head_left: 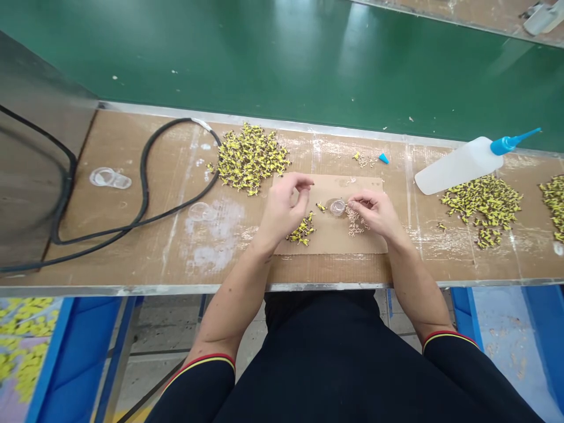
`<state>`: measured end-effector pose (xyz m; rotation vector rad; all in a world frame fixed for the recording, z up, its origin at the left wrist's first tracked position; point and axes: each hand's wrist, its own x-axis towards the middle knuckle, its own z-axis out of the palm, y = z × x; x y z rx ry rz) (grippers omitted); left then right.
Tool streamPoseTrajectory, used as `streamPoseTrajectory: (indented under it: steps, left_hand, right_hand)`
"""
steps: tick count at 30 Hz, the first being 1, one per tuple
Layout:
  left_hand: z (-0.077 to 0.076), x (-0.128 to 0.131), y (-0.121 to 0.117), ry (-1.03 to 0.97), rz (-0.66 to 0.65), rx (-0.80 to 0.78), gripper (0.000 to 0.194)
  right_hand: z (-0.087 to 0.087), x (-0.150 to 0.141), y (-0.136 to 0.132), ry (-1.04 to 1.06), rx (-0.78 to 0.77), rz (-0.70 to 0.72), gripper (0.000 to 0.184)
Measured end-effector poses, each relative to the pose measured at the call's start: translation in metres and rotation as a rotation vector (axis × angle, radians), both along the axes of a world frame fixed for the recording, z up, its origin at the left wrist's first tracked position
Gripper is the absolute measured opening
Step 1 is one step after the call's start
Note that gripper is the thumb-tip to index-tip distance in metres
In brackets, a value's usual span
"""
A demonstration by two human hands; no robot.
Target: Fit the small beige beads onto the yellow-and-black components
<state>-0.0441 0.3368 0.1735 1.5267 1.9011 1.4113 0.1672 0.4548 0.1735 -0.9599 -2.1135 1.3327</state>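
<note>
A small clear round cup (338, 207) stands on a flat cardboard sheet (330, 244) in front of me. My left hand (286, 205) hovers over the sheet's left part, thumb and fingers curved but apart, with nothing visible between them. Under it lies a small group of yellow-and-dark figure-like pieces (303, 230), and one single yellow piece (321, 207) lies just left of the cup. At the cup's right side, my right hand (372, 210) has thumb and fingertips pinched together; what they hold is too small to make out. Tiny pale pink pieces (356, 223) lie scattered beneath that hand.
A big pile of yellow pieces (251, 157) lies back left, another pile (484, 205) at right. Beside it rests a white squeeze bottle (460, 167) with a blue nozzle. A blue cap (383, 158) lies behind the sheet. Black cable (144, 176) loops across the left.
</note>
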Motion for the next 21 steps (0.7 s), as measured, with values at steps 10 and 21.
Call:
streamPoseTrajectory:
  steps: [10,21]
  left_hand:
    - [-0.018,0.004,0.004,0.457,-0.256,-0.365,0.024]
    - [-0.011,-0.002,0.003,0.422,-0.253,-0.378,0.012]
  right_hand:
    - [-0.002,0.0,0.001,-0.003,-0.009,-0.007,0.015]
    - [-0.005,0.0,0.004,0.014,-0.056,0.007,0.021]
